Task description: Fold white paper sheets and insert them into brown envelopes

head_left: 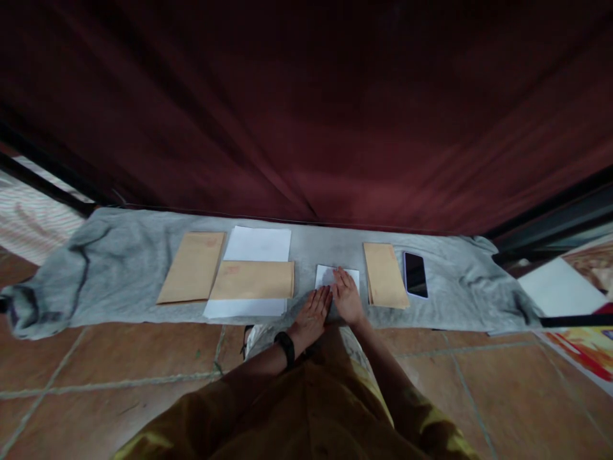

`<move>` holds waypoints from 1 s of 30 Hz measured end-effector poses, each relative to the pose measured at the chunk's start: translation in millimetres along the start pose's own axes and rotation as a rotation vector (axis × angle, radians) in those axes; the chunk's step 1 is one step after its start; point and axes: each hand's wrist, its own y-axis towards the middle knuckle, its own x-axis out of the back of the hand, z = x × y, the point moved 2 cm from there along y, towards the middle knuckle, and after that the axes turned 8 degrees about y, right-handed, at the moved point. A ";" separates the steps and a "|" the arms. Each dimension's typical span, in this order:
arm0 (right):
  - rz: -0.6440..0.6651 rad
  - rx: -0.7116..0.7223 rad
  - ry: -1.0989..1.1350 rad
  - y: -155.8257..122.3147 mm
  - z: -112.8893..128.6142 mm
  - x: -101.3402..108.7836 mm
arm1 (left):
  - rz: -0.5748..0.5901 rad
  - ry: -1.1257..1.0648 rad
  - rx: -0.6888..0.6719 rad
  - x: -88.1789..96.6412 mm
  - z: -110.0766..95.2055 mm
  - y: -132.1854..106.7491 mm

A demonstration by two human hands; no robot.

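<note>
A small folded white paper [327, 275] lies on a grey cloth [119, 268] spread over the floor. My left hand [312, 313] rests flat on the paper's near left part, fingers stretched out; a black band is on that wrist. My right hand [347, 295] presses flat on the paper's right half, fingers together and extended. Neither hand holds anything. A brown envelope [252, 280] lies across a white sheet [257, 244] to the left, and another brown envelope [193, 266] sits further left. A third brown envelope [385, 275] is just right of my hands.
A dark phone [415, 274] lies face up at the right of the cloth. A dark red curtain [306, 108] hangs behind. Brown floor tiles [96, 370] run in front. Printed sheets and a white paper [560, 287] lie at the far right.
</note>
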 end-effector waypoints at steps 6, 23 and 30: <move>0.046 0.034 -0.180 -4.5 -4.1 -6.0 | 0.022 0.036 -0.017 -5.4 0.2 -1.0; -0.073 0.013 -0.371 -13.5 -16.9 -1.7 | -0.131 -0.059 0.092 9.7 3.4 5.7; -0.009 0.001 -0.361 -13.9 -19.9 0.2 | -0.128 -0.129 0.195 13.2 8.0 60.3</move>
